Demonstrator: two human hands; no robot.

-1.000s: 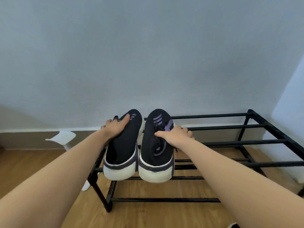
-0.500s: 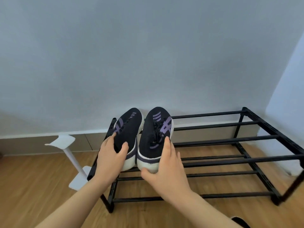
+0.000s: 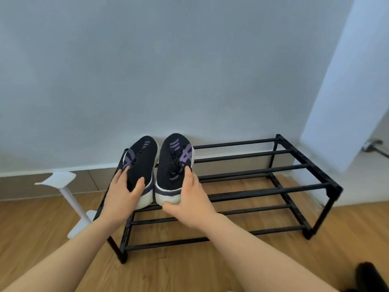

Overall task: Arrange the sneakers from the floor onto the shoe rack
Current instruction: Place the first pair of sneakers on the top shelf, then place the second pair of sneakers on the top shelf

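Observation:
Two black sneakers with purple marks and white soles sit side by side on the top tier of the black metal shoe rack (image 3: 263,171), at its left end, toes toward the wall. My left hand (image 3: 122,197) grips the heel of the left sneaker (image 3: 141,159). The heel of the right sneaker (image 3: 174,163) is held by my right hand (image 3: 189,197), thumb under the sole and fingers along its side. Both heels are partly hidden by my hands.
The rack stands on a wooden floor against a pale wall. A white stand (image 3: 69,199) is just left of the rack. A white panel (image 3: 347,91) rises at the right. A dark object (image 3: 368,275) lies at the bottom right corner.
My hands slid back from the sneakers' tops to their heels, and the sneakers sit further in on the rack. The view has shifted slightly left.

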